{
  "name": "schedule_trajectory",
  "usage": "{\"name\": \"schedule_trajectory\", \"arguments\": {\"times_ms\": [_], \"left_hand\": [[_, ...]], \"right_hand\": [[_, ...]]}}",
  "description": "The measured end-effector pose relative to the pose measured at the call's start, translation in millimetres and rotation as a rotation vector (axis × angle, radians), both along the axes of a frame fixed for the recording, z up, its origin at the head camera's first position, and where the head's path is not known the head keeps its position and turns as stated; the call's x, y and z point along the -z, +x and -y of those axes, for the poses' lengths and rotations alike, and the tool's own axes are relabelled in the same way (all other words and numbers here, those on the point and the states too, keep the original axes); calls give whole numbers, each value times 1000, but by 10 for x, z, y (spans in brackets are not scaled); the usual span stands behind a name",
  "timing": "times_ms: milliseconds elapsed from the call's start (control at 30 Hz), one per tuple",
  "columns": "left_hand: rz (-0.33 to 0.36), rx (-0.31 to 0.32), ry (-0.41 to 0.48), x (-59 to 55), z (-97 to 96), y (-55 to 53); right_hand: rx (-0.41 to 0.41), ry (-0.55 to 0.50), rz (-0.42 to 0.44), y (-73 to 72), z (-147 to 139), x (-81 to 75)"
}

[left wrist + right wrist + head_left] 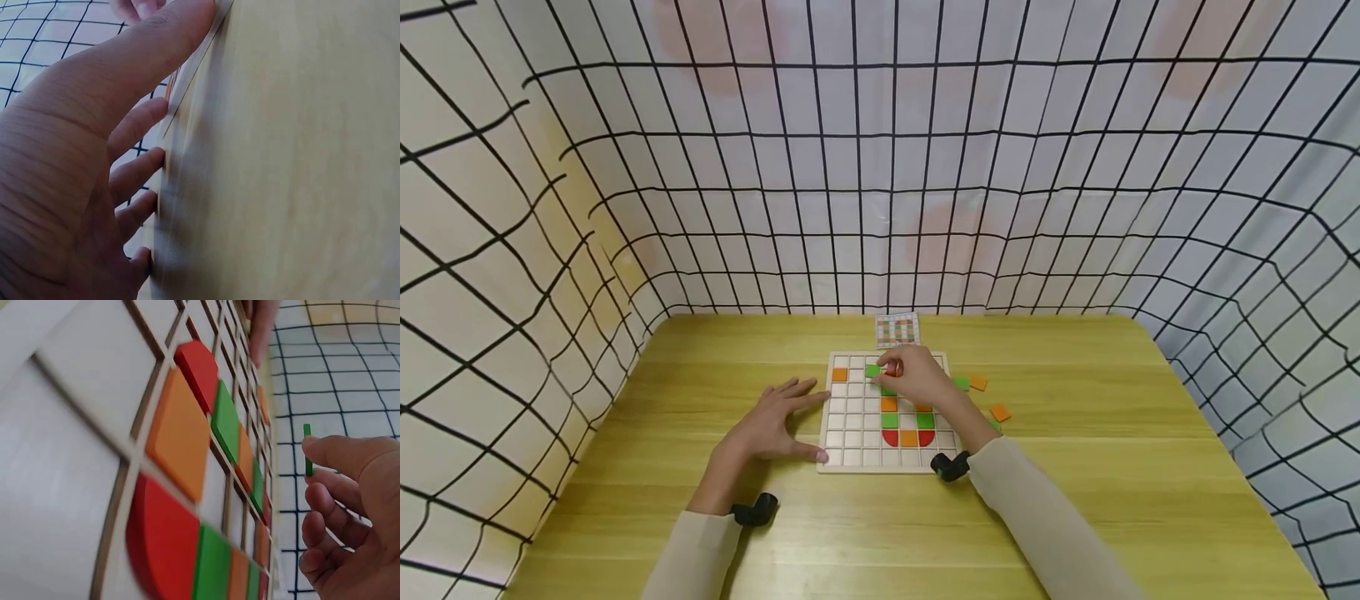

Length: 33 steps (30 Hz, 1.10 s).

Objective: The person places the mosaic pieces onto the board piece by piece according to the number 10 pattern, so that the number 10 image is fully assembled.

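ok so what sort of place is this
Probably a small enclosed tabletop workspace, perhaps set up for recording: black-gridded white walls stand behind and beside a wood-grain table, and a gridded tile board lies on it.

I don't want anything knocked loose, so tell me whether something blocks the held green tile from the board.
Nothing visible does. In the right wrist view, the right grip pinches the green tile clear of the board, with open space between them. Which square it goes in cannot be told.
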<state>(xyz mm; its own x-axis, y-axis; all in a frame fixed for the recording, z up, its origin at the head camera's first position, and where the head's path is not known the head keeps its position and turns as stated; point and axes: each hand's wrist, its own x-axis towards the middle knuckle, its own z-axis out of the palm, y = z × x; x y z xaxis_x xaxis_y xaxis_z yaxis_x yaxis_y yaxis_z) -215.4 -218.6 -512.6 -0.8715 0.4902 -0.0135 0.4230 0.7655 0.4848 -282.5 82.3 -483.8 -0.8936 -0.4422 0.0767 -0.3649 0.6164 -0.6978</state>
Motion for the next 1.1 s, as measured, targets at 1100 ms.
{"name": "schedule_trajectory", "arguments": {"times_ms": [1100], "left_hand": [[14, -10, -9, -20, -9, -3]], "right_hand": [[112, -5, 48, -83, 299, 230]]}}
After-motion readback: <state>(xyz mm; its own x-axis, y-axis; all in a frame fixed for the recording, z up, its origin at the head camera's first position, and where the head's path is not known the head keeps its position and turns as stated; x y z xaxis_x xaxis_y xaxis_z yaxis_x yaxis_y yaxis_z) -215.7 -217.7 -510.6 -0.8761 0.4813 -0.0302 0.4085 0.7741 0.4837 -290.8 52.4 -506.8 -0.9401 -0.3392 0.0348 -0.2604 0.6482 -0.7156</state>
